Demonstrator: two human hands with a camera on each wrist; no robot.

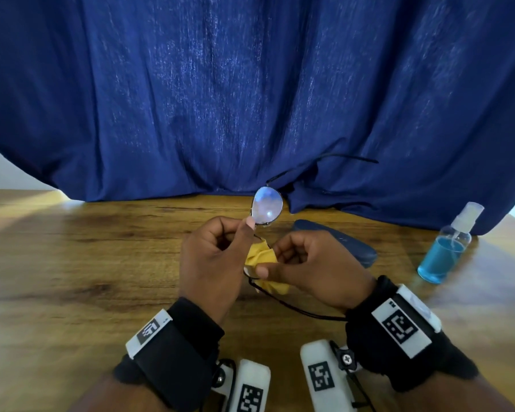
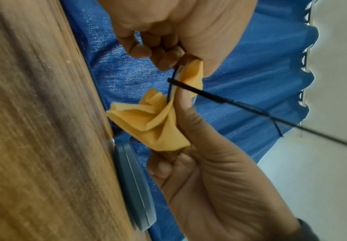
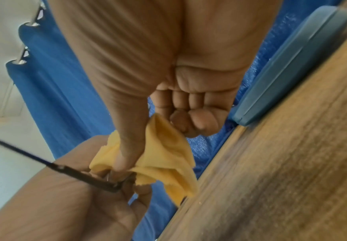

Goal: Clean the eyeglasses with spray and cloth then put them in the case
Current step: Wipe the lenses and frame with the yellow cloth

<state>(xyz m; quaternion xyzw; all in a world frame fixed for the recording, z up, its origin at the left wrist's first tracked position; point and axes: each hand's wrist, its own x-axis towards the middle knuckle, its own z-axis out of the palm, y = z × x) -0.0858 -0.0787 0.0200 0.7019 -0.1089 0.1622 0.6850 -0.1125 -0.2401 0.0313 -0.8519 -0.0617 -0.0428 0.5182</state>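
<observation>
Head view: we pinch the eyeglasses (image 1: 266, 210) upright in our left hand (image 1: 217, 263) above the surface (image 1: 87, 263), temple pointing far-right; right hand (image 1: 312, 269) fingers pinch the yellow cloth (image 1: 260, 257) over the hidden lower lens.

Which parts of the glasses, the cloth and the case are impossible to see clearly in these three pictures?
- Second lens of the glasses: in the head view the cloth and both hands hide it.
- Left hand grip on the frame: fingers cover the contact.
- Case: the right hand covers its near end in the head view; an edge cuts it off in the right wrist view.
- Spray bottle: any label is too small.
</observation>
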